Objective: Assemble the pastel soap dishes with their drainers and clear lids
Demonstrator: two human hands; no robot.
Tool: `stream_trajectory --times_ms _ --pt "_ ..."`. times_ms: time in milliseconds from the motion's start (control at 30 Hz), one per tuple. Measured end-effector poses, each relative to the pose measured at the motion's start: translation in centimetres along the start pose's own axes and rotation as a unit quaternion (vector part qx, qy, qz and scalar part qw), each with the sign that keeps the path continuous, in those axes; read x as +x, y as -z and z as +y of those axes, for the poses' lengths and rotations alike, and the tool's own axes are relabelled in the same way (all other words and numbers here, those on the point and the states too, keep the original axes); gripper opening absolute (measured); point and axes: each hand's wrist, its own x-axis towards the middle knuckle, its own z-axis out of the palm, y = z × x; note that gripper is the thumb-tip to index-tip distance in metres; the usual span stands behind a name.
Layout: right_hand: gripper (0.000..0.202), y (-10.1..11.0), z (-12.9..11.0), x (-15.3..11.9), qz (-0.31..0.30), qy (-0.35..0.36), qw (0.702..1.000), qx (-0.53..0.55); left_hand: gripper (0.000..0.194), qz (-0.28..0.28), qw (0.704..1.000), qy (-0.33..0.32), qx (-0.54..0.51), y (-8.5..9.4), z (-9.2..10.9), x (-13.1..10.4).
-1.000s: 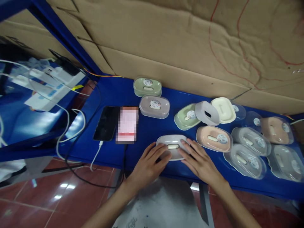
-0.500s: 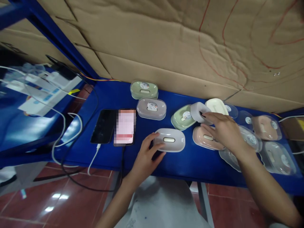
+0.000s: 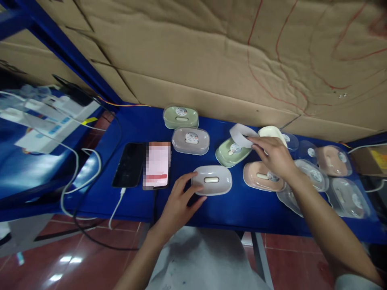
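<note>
Pale grey dish (image 3: 216, 188) lies on the blue table (image 3: 238, 211); at its left end our left hand (image 3: 180, 199) rests, fingers apart. Beyond its right end, our right hand (image 3: 274, 156) pinches a grey ring (image 3: 240, 136), perhaps touching the green dish (image 3: 224, 156).

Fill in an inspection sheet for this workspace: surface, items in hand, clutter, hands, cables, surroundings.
Surface: blue tabletop, shiny.
Items in hand: pale gray dish with cream insert; pale lilac piece.
Clutter: dark-screened phone beside lit phone; clear-covered dishes around, including mauve dish and peach dish; power strip at far left.
Hands: left hand has fingertips at the gray dish's left end; right hand grips the lilac piece's right end.
Cables: white cable plugged into the dark-screened phone; black cable looping below the table edge.
Surroundings: cardboard sheet behind; red tiled floor below.
</note>
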Motion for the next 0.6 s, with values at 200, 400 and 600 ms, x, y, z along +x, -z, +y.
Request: stream_trajectory --times_ms 200,400,600 --pt "0.050 1.5 5.7 -1.3 -0.025 -0.183 0.976 -0.115 0.019 0.018 1.000 -0.008 0.015 -0.1 0.1 -0.2" --pt "0.057 3.5 14.3 -3.3 -0.113 -0.238 0.960 -0.097 0.019 0.001 1.000 -0.011 0.007 0.0 -0.1 0.3" --pt "0.056 3.4 15.7 -2.9 -0.062 -0.207 0.973 -0.083 0.017 0.000 1.000 -0.004 0.001 0.1 0.2 0.5"
